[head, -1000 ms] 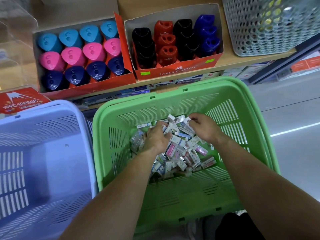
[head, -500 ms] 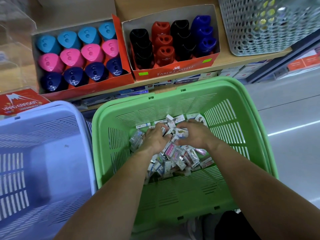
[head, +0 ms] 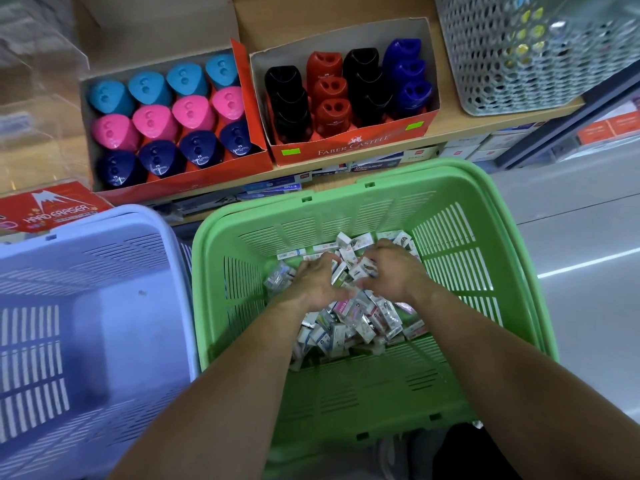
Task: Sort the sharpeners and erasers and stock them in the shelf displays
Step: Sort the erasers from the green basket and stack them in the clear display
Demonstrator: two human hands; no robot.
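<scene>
**Green basket** (head: 349, 386): slotted walls; was stood nearest, below the shelf's (head: 446, 128) front edge.

**Small packets** (head: 356, 320): were heaped loose on the green basket's floor, toward its far wall; the print was too small to be read.

**Left hand** (head: 317, 282): was sunk into the far part of the heap, its grip curled round a cluster of the small packets.

**Right hand** (head: 391, 271): was set just beside the left hand, its grip likewise curled over the small packets, so that the cluster was cupped between the two.

**Lilac basket** (head: 104, 271): was stood just beside the green basket's left wall.

**Red eraser pack** (head: 52, 209): lettered "HARD ERASER"; was seen behind the lilac basket's far rim.

**Left display box** (head: 252, 164): was set on the shelf and held triangular sharpeners (head: 152, 121) in rows, dark blue at the front, pink in the middle, light blue at the back.

**Right display box** (head: 349, 147): marked Faber-Castell; was set just beside the left display box and was filled with black, red and blue sharpeners.

**Grey perforated basket** (head: 519, 64): was placed at the shelf's right end.
</scene>
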